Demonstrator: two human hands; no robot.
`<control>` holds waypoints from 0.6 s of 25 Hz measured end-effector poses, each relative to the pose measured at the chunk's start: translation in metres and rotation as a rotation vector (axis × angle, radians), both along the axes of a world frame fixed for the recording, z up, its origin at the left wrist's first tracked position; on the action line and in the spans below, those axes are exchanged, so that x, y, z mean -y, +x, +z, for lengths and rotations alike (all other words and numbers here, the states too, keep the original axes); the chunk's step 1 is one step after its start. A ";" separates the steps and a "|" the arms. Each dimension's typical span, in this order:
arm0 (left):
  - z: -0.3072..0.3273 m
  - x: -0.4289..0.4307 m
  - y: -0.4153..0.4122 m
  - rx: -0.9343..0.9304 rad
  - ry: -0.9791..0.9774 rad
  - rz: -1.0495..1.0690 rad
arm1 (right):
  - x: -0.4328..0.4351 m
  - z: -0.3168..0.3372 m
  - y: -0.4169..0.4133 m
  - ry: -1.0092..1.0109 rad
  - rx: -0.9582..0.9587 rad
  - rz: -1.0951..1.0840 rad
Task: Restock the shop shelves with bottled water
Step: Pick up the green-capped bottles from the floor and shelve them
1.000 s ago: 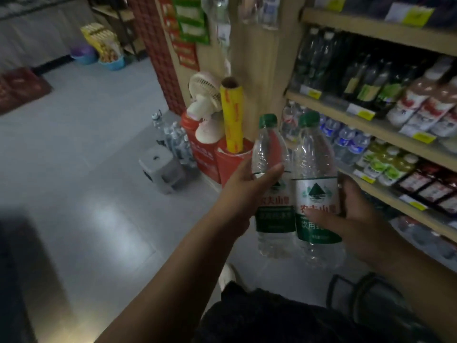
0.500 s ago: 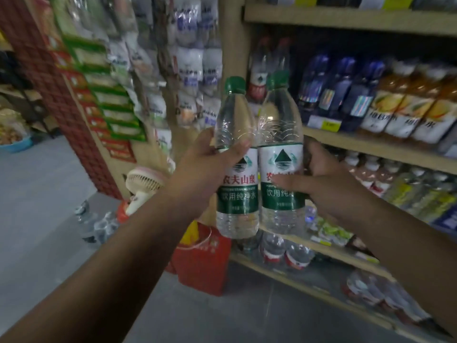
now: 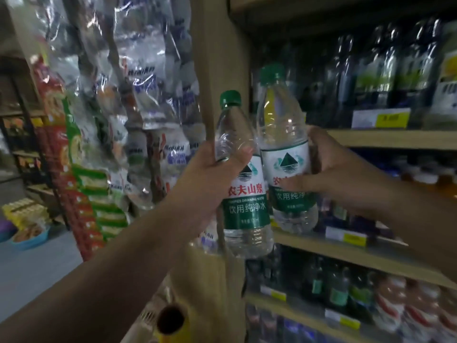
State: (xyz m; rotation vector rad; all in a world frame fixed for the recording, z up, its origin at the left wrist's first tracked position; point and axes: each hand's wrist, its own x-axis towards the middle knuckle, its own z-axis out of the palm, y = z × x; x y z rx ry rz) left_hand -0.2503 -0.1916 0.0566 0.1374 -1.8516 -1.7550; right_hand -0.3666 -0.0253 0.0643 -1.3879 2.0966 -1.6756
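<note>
Hands (image 3: 212, 177) (image 3: 331, 169) hold two water bottles (image 3: 244, 206) (image 3: 284, 134) (green caps (image 3: 230, 97))

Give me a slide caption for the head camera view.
Left hand and right hand hold green-capped water bottles before drinks shelves.

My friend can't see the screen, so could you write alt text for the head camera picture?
A person's left hand and right hand each grip a green-capped water bottle, the left bottle beside the right bottle, before a wooden shelf of drinks. Hanging plastic packets fill the left side.
</note>
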 end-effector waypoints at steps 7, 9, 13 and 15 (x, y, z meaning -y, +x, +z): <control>0.058 0.030 -0.078 -0.035 -0.008 0.035 | 0.031 0.069 -0.084 0.023 -0.308 -0.024; 0.070 0.038 -0.100 -0.009 0.052 0.002 | 0.043 0.077 -0.106 0.010 -0.376 -0.072; 0.092 0.054 -0.128 -0.041 0.057 -0.011 | 0.064 0.093 -0.131 -0.044 -0.472 -0.154; 0.105 0.062 -0.137 -0.060 0.056 -0.018 | 0.071 0.102 -0.140 -0.072 -0.500 -0.192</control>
